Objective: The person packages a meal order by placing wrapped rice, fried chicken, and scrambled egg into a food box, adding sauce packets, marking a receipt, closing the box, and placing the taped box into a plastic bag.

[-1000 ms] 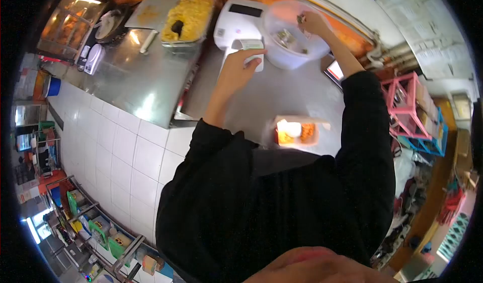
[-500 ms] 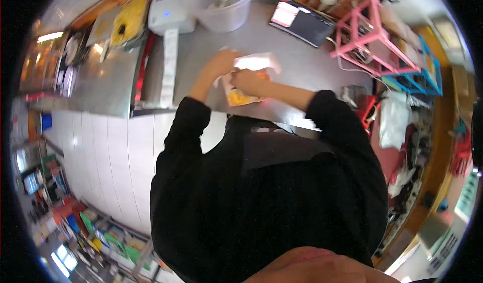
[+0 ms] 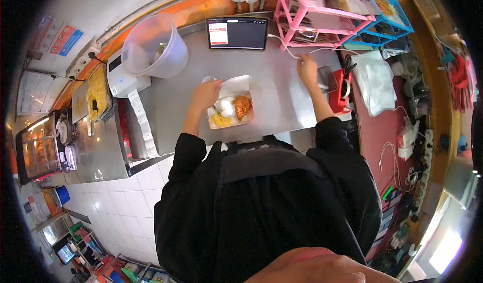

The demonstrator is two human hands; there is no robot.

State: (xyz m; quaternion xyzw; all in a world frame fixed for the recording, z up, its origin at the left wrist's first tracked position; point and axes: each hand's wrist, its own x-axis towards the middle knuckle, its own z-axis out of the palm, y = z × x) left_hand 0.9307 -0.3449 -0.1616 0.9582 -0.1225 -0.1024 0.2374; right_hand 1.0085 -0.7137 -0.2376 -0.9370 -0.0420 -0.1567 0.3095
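An open paper food box (image 3: 250,118) lies on the metal counter (image 3: 271,102), with white rice, a fried piece and something yellow inside. My left hand (image 3: 207,94) is at the box's upper left edge, its fingers pressed together; what they hold is too small to make out. Over the right part of the counter, my right hand (image 3: 307,71) is raised beside a white cable (image 3: 285,45), below the pink rack. Its fingers look bent, and whether they hold anything is unclear.
A tablet (image 3: 237,33) stands at the back. To the left are a clear tub (image 3: 173,57), a printer (image 3: 118,79) with a long paper strip (image 3: 143,123), and a tray of yellow food (image 3: 97,93). At right stand a pink rack (image 3: 322,21), a red tape dispenser (image 3: 338,93) and plastic bags (image 3: 373,82).
The view has swung to the right. My right hand has left the tub, gone to the food box, and moved away right. My left hand has stayed by the box since half a second ago.
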